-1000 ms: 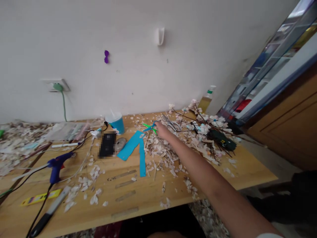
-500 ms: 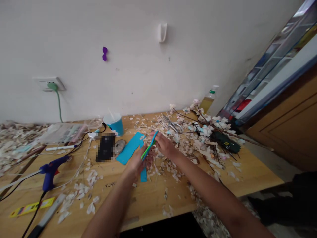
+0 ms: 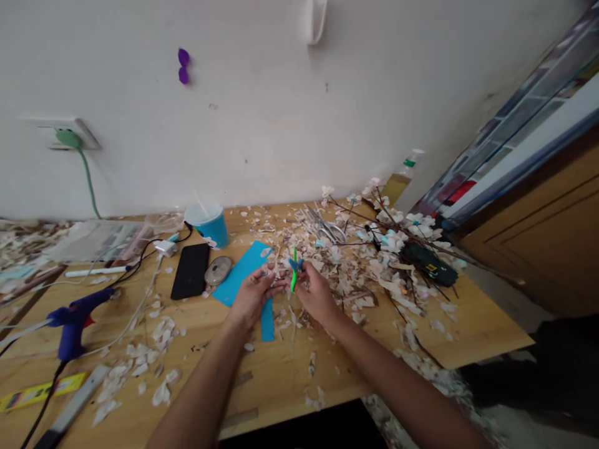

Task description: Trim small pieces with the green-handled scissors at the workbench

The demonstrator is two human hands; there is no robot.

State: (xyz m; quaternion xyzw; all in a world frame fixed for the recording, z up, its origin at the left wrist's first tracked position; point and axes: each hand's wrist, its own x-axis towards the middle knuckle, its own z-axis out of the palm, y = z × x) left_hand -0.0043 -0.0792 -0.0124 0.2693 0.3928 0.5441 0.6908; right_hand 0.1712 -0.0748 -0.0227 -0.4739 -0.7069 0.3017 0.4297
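Near the middle of the wooden table, my right hand (image 3: 316, 290) is closed on a small green and blue piece (image 3: 295, 267), its strips crossing each other. Just left of it, my left hand (image 3: 255, 293) has its fingers bent towards that piece; what its fingertips hold, if anything, is too small to name. Blue paper (image 3: 241, 274) lies flat beside and partly behind my left hand, and a narrow blue strip (image 3: 267, 321) shows below it. Pale petals and scraps (image 3: 299, 234) are scattered around both hands.
Scissors (image 3: 327, 227) and blossom branches (image 3: 393, 234) lie behind and to the right. To the left are a blue cup (image 3: 210, 227), a round tin (image 3: 218, 270), a black phone (image 3: 190, 271), a blue glue gun (image 3: 77, 321) and a knife (image 3: 77, 405).
The green and blue piece now stands upright by my right fingers, where before it slanted between both hands. My hands have moved slightly apart. The camera view has shifted.
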